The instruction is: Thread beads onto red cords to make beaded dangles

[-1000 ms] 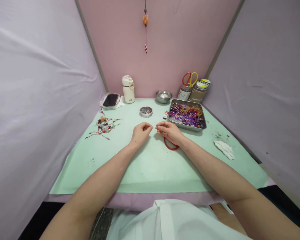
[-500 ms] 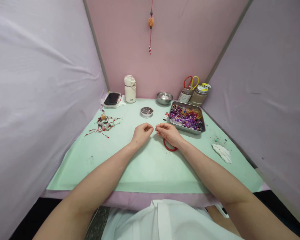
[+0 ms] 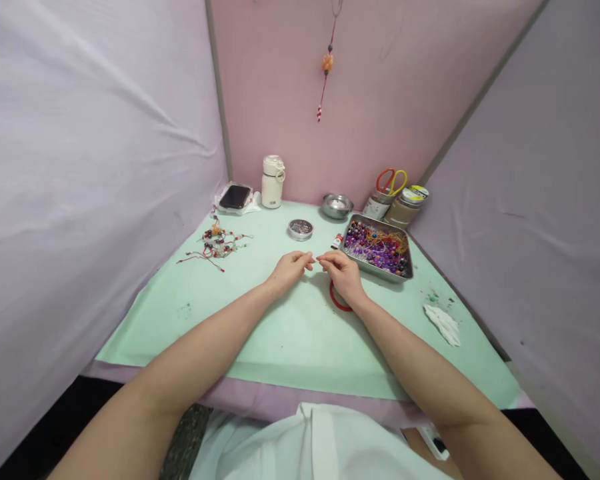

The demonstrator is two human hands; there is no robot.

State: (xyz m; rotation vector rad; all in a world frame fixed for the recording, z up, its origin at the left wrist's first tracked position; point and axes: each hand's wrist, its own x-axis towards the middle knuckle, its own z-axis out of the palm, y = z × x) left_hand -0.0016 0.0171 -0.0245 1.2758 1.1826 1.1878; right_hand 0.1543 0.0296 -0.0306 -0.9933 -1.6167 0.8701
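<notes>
My left hand (image 3: pixel 291 272) and my right hand (image 3: pixel 344 275) face each other above the middle of the green tabletop (image 3: pixel 280 333), fingertips a small gap apart. Thumb and fingers of each are pinched together. Whatever sits in the pinches is too small to name. Partly beneath my right hand lies a red ring (image 3: pixel 336 301), perhaps a coil of cord. Just beyond that hand stands a metal tray (image 3: pixel 380 272) of purple and dark beads with orange thread. A small red-and-white packet (image 3: pixel 337 241) rests beside the tray.
Farther back are a round tin (image 3: pixel 301 231), a steel bowl (image 3: pixel 337 207), a white bottle (image 3: pixel 273 181), a phone (image 3: pixel 235 197), scissors (image 3: pixel 392 181) in a holder, and a jar (image 3: pixel 405 208). Beaded strings (image 3: pixel 220 241) lie left, a white cloth (image 3: pixel 443 325) right. A beaded pendant (image 3: pixel 327 63) hangs behind.
The camera view has shifted and tilted slightly. Both hands stay pinched near each other; my right hand has turned a little, with its fingertips drawn slightly away from the left.
</notes>
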